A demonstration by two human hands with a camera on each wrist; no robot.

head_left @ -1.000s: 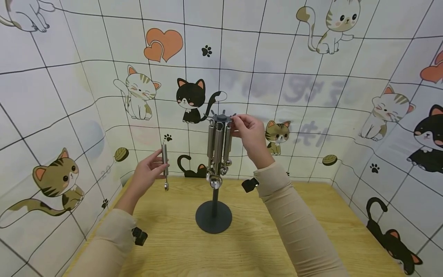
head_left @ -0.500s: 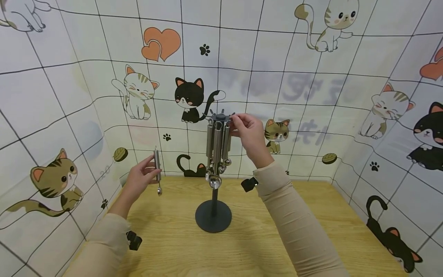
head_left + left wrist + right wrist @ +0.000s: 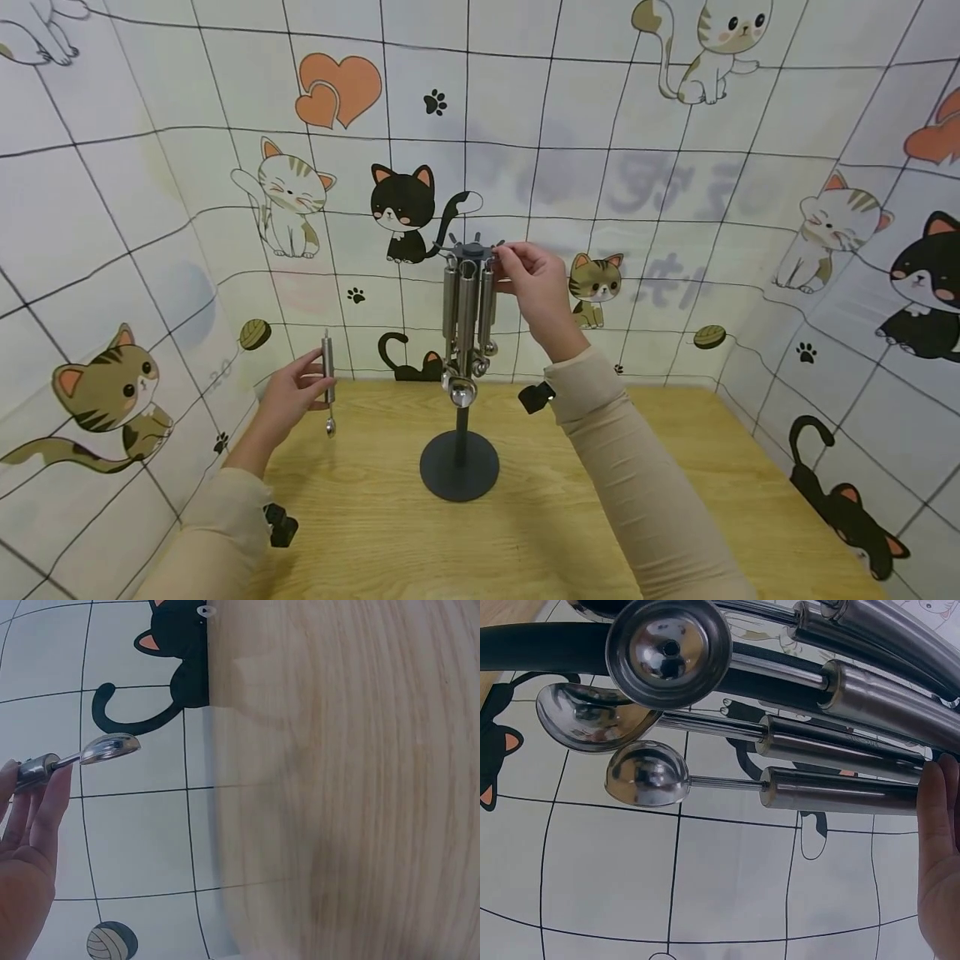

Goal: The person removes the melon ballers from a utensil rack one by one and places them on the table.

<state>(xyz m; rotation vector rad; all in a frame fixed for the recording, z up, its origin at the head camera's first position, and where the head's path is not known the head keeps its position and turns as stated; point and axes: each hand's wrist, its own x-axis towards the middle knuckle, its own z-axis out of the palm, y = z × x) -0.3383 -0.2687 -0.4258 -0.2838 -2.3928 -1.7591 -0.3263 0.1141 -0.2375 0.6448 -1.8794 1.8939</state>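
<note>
In the head view, my left hand point(image 3: 285, 400) pinches the steel handle of a melon baller point(image 3: 328, 367), upright with its small bowl hanging down, left of the stand and above the table. The left wrist view shows the bowl point(image 3: 110, 748) sticking out past my fingertips. A dark utensil rack point(image 3: 459, 468) stands in the middle, several steel scoops point(image 3: 467, 321) hanging from its hooks. My right hand point(image 3: 542, 292) pinches a hook at the rack's top right. In the right wrist view, its fingers point(image 3: 934, 817) lie against the handle end of a hanging melon baller point(image 3: 840, 790).
A wooden table point(image 3: 390, 542) carries the rack's round base. White cloth point(image 3: 570, 108) printed with cats and grid lines encloses the back and both sides. A black wrist camera point(image 3: 537, 397) sits on the right cuff, another point(image 3: 281, 525) on the left.
My left hand has moved left and slightly down with the melon baller, farther from the rack. My right hand stays at the rack's top. The head view has shifted slightly.
</note>
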